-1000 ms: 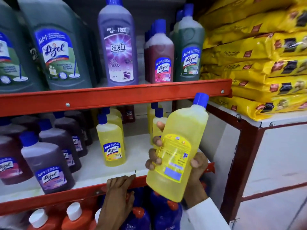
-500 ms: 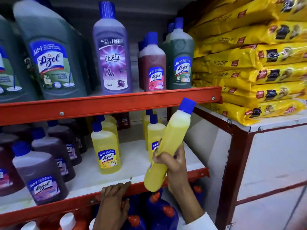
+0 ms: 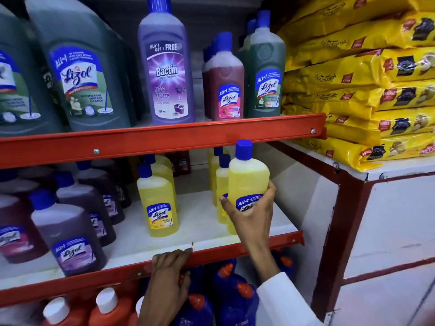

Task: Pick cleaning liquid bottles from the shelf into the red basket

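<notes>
Yellow bottle (image 3: 248, 182): upright with a blue cap, held near the right front corner of the middle shelf (image 3: 200, 222), touching a second yellow bottle (image 3: 222, 184) just behind it.
Right hand (image 3: 253, 217): fingers (image 3: 270, 189) wrapped around the bottle's lower half, over the label.
Left hand (image 3: 170, 271): rests on the red front edge of the shelf; fingers flat and close together, holding nothing.
Red basket: not in view.
Step in hand: hard to judge; the bottle is gripped at the shelf, either just taken up or being stood there.
Next move: if picking, lift it clear of the upper red rail (image 3: 164, 140), draw it outward, then find the basket, which lies outside the frame.
Other stock: a third yellow bottle (image 3: 159, 203) stands mid-shelf, dark purple bottles (image 3: 68, 234) toward the left.
</notes>
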Motion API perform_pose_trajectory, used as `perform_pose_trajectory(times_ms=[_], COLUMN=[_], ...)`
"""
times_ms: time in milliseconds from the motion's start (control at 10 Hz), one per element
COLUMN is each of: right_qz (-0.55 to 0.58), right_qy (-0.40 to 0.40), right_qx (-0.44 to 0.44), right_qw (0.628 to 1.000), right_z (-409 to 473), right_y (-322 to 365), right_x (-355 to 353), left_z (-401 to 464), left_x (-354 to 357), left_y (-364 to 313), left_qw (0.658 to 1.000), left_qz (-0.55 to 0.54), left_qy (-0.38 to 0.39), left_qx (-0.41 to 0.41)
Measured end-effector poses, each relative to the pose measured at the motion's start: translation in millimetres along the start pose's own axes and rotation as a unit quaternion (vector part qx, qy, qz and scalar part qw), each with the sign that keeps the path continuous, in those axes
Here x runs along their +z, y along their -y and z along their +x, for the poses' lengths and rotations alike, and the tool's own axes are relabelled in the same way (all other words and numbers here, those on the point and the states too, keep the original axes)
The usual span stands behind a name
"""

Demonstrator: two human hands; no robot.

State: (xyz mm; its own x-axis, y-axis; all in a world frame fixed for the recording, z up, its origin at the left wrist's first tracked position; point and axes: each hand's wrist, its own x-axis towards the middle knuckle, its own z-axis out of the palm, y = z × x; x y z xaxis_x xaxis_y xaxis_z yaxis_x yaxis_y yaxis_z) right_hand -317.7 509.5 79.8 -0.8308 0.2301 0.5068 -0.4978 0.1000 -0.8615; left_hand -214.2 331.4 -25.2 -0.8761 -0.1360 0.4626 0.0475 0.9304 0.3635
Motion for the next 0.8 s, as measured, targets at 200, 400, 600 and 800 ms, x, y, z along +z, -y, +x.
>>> perform_pose_trajectory(times_ms=[200,400,600,800], right_qz=[-0.035,-0.055,-0.062,-0.059], right_qy=[0.035,0.059,0.069,0.053], right_qx=[0.032,0.032,0.035,0.019], right_qw=[0.998,0.996,0.995,0.997], right_z=[13.5,7.4,2.9,-7.9], right_y=[-37.4,-63.3,-80.3,-65.2], right_x=[12.9,23.7,25.0,12.7], left_z=[-0.5,0.3,-0.4,-1.6], left_x=[-0.1,2.6,6.3,-6.0], left_y=[-1.3,-0.3,0.8,-10.1], left_qw=[1.000,1.000,1.000,0.999], left_qz=[-0.002,0.000,-0.004,0.043], left_qy=[0.008,0.006,-0.001,0.000], left_qx=[-0.004,-0.009,-0.007,-0.006])
